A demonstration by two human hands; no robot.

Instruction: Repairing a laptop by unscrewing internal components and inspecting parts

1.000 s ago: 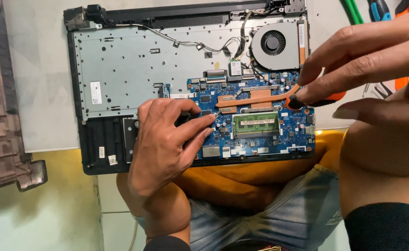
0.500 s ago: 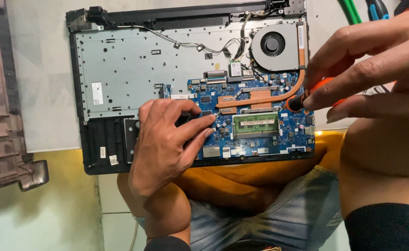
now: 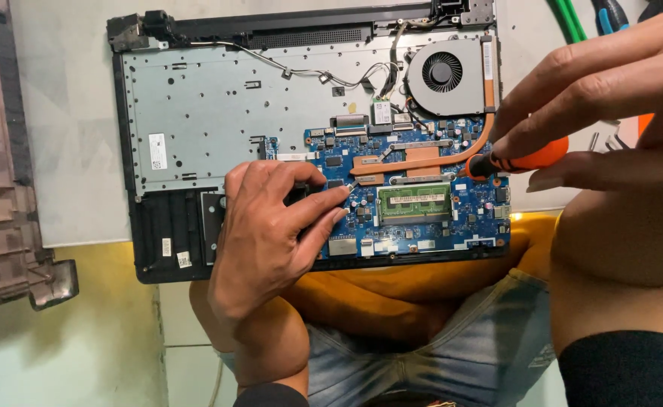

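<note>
An opened laptop base (image 3: 195, 120) rests on my lap, its blue motherboard (image 3: 476, 212) exposed at the right. My left hand (image 3: 267, 226) lies on the board's left part, fingertips pressing near the copper heat pipe's (image 3: 429, 162) end plate. My right hand (image 3: 603, 98) grips an orange-and-black screwdriver (image 3: 523, 160), whose tip end points down at the board just right of the heat pipe bracket. A green memory module (image 3: 414, 203) sits below the bracket. The round cooling fan (image 3: 444, 75) is at the top right.
A detached laptop bottom cover (image 3: 3, 196) lies at the left edge. Green and blue-handled tools (image 3: 584, 19) lie at the top right on the white surface (image 3: 67, 151). A few small metal bits (image 3: 606, 142) sit beside the orange handle. My knees and denim shorts (image 3: 437, 354) support the laptop.
My right hand has shifted slightly with the screwdriver, and its fingers have turned around the handle. My left hand keeps its place on the board.
</note>
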